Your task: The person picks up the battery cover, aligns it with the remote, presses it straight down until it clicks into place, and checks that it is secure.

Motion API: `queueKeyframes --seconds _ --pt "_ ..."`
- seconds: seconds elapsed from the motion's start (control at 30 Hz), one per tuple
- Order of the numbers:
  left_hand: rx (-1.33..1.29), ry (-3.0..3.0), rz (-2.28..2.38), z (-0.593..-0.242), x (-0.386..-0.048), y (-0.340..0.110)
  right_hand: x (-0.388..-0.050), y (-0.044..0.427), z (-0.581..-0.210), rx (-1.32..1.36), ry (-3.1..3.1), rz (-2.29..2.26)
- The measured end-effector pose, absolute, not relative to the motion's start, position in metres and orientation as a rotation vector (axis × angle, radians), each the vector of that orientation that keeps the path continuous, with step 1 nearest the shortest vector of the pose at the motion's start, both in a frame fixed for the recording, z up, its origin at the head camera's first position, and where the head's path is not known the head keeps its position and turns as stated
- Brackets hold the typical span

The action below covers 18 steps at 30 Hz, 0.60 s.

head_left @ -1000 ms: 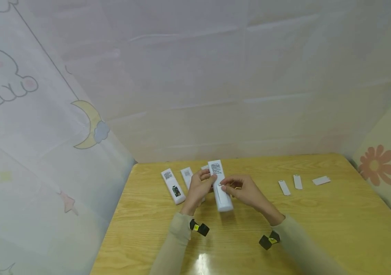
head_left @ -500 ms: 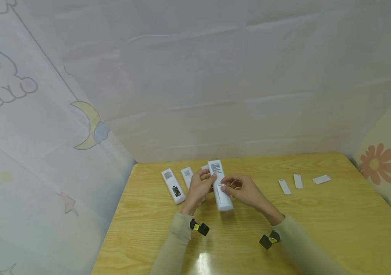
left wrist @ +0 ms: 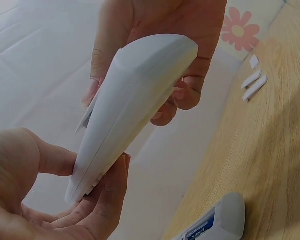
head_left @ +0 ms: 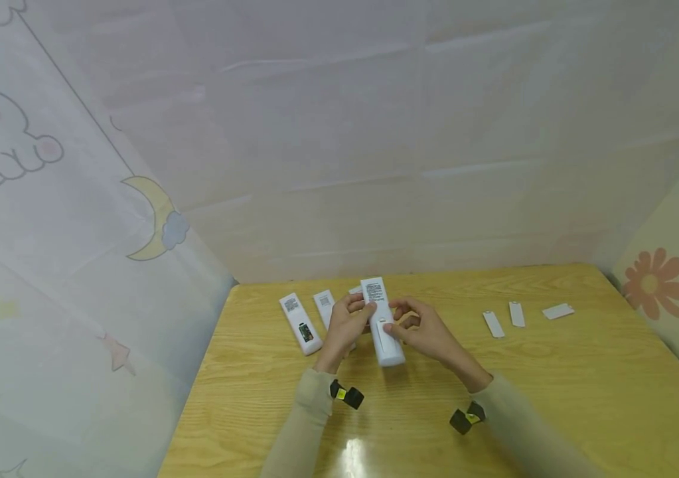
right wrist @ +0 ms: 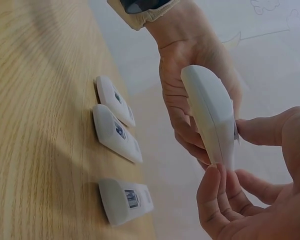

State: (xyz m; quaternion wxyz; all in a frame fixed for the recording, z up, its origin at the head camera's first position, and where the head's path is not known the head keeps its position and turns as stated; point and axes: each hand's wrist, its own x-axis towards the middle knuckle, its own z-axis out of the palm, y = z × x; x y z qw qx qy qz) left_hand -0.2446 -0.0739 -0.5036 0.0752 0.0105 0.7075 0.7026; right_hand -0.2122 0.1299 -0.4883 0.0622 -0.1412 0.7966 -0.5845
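White remote (head_left: 380, 315) gripped in my left hand (head_left: 345, 326); my right hand (head_left: 427, 330) pinches it at cover (head_left: 384, 343), not flush. Three other remotes (head_left: 297, 320) uncovered, three loose covers (head_left: 493, 324) apart.

The head view looks forward and down from above, farthest off and widest, with the desk (head_left: 411, 425) at six o'clock. The left wrist view sits close to the left fingers (left wrist: 112, 190), facing rightward, tilted so the desk falls at four o'clock and the flower (left wrist: 237, 31) at one. The right wrist view, close to the right fingers (right wrist: 209, 195), faces leftward, desk at nine. All three share the held remote (head_left: 381, 312).
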Motion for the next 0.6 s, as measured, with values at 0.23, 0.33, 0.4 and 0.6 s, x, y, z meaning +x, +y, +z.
queueKeyframes --seconds 0.23,0.33,0.4,0.6 --pt "0.018 2.150 2.094 -0.5023 -0.2462 -0.0716 -0.2124 0.1295 -0.4913 -0.353 2.333 -1.803" --pt "0.015 2.145 2.094 -0.5010 -0.2464 -0.0712 -0.2122 0.1283 -0.4929 -0.309 2.291 -1.824" --pt "0.018 2.144 2.093 -0.5006 -0.2461 -0.0714 -0.2116 0.1280 -0.4941 -0.275 2.271 -1.831" --pt "0.008 2.124 2.103 -0.5009 -0.2472 -0.0705 -0.2082 0.1262 -0.4942 -0.234 2.194 -1.852"
